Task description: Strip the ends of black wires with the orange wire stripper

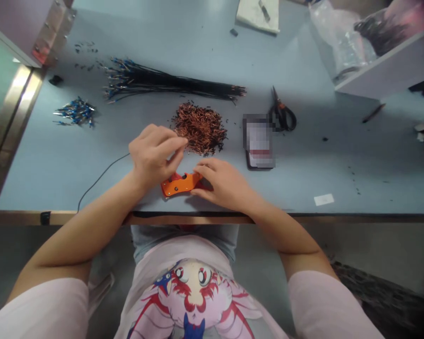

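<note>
My left hand point(155, 153) is closed in a pinch, its fingertips beside the pile of copper wire scraps. A thin black wire point(104, 173) trails out from under this hand and curves left to the table's front edge. The wire's end at my fingertips is too small to make out. My right hand point(224, 183) grips an orange wire stripper point(179, 185) by its right end. The tool lies low over the table, just below my left fingers. Part of its handle is hidden by my right hand.
Beyond my hands lie the copper wire scraps point(199, 129) and a bundle of black wires point(169, 84). Blue-sleeved terminals point(77, 112) are heaped at left. To the right are a phone point(259, 143), scissors point(283, 113) and a white label point(324, 199). Plastic bags point(342, 42) stand at back right.
</note>
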`<control>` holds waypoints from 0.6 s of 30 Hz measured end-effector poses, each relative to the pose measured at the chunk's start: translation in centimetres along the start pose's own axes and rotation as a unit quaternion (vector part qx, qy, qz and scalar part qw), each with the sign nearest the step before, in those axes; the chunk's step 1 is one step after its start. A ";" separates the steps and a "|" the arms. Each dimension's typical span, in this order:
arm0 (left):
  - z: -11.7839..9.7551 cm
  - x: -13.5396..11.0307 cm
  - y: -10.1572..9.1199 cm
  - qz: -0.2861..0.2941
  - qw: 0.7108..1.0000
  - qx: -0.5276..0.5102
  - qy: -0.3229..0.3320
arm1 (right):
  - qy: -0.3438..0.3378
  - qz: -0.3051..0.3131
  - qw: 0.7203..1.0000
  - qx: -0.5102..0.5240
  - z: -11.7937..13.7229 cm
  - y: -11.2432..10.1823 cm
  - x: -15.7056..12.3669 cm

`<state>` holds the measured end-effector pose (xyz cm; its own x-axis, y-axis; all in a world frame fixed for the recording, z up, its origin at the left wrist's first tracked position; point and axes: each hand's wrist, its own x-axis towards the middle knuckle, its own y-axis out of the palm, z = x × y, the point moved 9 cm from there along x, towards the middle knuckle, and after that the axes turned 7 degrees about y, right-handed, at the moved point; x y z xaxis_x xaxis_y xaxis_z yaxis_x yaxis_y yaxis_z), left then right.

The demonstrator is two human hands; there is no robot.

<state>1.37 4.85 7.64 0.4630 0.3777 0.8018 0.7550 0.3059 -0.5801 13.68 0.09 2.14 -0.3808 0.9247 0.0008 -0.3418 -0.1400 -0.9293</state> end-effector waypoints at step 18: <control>-3.9 -0.3 1.9 0.112 0.987 -0.049 0.103 | 0.012 -0.161 0.986 -0.050 -0.4 -1.8 0.6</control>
<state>4.49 1.95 6.87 0.7009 0.2365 0.6729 0.6594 0.1447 -0.7377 14.43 1.03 3.62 -0.2463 0.9233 0.2947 -0.3543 0.1972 -0.9141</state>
